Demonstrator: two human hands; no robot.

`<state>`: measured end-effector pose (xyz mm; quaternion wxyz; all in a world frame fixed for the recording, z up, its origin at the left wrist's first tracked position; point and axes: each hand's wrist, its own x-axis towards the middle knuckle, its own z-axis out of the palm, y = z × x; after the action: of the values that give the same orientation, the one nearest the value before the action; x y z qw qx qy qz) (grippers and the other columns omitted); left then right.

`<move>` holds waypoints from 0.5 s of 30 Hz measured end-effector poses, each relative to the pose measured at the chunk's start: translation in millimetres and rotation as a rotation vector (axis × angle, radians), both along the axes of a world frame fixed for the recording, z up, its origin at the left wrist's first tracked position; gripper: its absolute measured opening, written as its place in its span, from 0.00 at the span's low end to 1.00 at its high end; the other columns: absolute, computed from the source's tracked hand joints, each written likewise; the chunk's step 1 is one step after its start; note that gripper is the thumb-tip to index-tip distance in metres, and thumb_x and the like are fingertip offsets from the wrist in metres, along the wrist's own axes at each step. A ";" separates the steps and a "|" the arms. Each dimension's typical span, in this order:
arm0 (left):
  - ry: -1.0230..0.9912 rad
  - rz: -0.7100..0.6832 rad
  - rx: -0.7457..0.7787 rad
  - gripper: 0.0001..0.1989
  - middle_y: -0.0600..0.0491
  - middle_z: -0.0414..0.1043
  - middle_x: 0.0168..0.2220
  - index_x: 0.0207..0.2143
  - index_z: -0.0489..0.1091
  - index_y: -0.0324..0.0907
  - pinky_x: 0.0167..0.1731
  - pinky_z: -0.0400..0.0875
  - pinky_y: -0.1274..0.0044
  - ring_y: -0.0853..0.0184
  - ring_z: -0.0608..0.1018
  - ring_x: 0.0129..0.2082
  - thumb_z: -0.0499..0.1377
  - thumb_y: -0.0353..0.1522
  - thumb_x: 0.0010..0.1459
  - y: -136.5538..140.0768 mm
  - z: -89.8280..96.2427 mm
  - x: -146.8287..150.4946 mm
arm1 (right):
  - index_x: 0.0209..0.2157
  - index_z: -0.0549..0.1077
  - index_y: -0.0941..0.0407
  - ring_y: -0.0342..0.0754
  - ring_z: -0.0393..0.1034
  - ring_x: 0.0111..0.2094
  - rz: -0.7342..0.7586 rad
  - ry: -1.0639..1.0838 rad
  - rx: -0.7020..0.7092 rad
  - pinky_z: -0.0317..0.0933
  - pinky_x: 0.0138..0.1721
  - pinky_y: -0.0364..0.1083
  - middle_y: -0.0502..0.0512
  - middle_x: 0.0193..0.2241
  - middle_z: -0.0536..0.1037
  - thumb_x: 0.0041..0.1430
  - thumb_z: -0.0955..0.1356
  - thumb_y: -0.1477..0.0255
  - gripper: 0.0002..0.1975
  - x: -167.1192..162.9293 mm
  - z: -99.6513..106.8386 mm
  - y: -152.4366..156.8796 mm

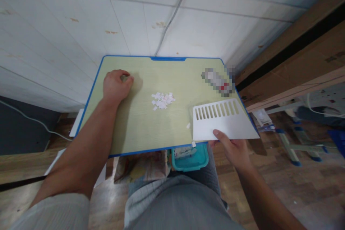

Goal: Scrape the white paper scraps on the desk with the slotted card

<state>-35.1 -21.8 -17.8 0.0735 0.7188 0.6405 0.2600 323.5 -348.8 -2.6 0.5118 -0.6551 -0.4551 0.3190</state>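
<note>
"On the blue-edged tabletop [142, 133], what is the central entry?"

"Paper scraps [163, 101], white, many, small; one loose heap, mid-table."

"Strays?"

"Two. One loose scrap [188, 125] just left of the white slotted sheet [219, 125]; one edge scrap [193, 144] at the table's near edge."

"The sheet itself?"

"One, with a row of long slots along its far side. Located over the near right corner; whether it touches the surface, cannot tell."

"Right hand [234, 149]?"

"Closed on the sheet's near edge, thumb on top, other fingers mostly hidden beneath."

"Left hand [118, 85]?"

"At the far left of the tabletop, well apart from the heap. Fingers curled, thumb near forefinger, small gap between; cannot tell whether anything is held."

"Remaining items?"

"One pixelated object [217, 82], far right, beyond the sheet. One teal bin [190, 168], below the near edge, whitish contents [184, 151] unidentified."
</note>
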 end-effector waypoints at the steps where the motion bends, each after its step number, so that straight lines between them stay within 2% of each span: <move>1: 0.003 0.001 0.000 0.21 0.40 0.86 0.62 0.55 0.85 0.37 0.74 0.72 0.59 0.48 0.81 0.65 0.62 0.41 0.72 0.3 -0.1 0.0 | 0.22 0.79 0.47 0.57 0.79 0.25 -0.014 0.006 0.001 0.81 0.32 0.56 0.57 0.21 0.81 0.69 0.78 0.39 0.32 0.3 -0.4 1.3; 5: -0.001 0.003 0.010 0.22 0.40 0.87 0.62 0.56 0.85 0.36 0.74 0.72 0.59 0.50 0.81 0.64 0.61 0.41 0.72 2.0 -1.8 -0.7 | 0.25 0.80 0.49 0.55 0.76 0.23 -0.025 0.045 -0.031 0.79 0.29 0.55 0.57 0.22 0.81 0.66 0.79 0.39 0.30 3.6 -3.6 3.7; 10: -0.016 0.023 0.006 0.19 0.42 0.87 0.61 0.55 0.86 0.38 0.73 0.72 0.59 0.50 0.82 0.64 0.62 0.39 0.72 1.7 -3.3 0.4 | 0.23 0.77 0.47 0.55 0.75 0.22 0.029 0.058 -0.034 0.76 0.27 0.54 0.55 0.19 0.78 0.66 0.80 0.42 0.29 4.9 -0.5 2.3; 15: 0.005 0.045 -0.002 0.18 0.42 0.86 0.61 0.55 0.85 0.39 0.74 0.71 0.61 0.52 0.81 0.65 0.60 0.38 0.73 1.4 -3.6 2.8 | 0.27 0.81 0.49 0.55 0.75 0.22 -0.091 0.084 -0.015 0.77 0.27 0.55 0.56 0.22 0.82 0.65 0.80 0.41 0.27 -0.3 -5.3 9.8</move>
<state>-32.3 -20.5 -21.4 0.0668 0.7049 0.6570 0.2589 323.3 -339.0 -7.9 0.5394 -0.6650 -0.4006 0.3261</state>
